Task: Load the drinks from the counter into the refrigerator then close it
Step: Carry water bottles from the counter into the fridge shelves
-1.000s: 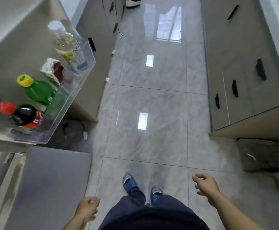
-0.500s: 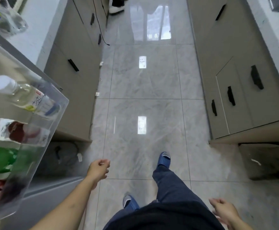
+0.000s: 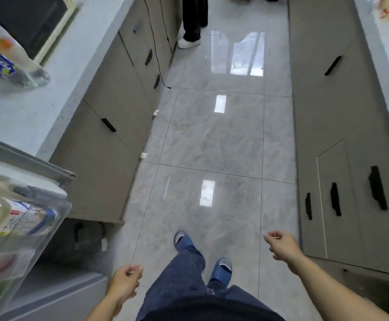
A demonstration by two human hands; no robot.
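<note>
left hand [image 3: 126, 281], right hand [image 3: 282, 244]: fingers loosely curled, empty.

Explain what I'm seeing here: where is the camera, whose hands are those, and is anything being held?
There is no machine: the camera sits on a person's head, looking down at the floor. The left hand and right hand hang loosely curled and hold nothing. On the left, the open refrigerator door's clear shelf carries a bottle already loaded. Above it, another bottle lies on the counter, waiting. Someone else's legs stand at the far end.
</note>
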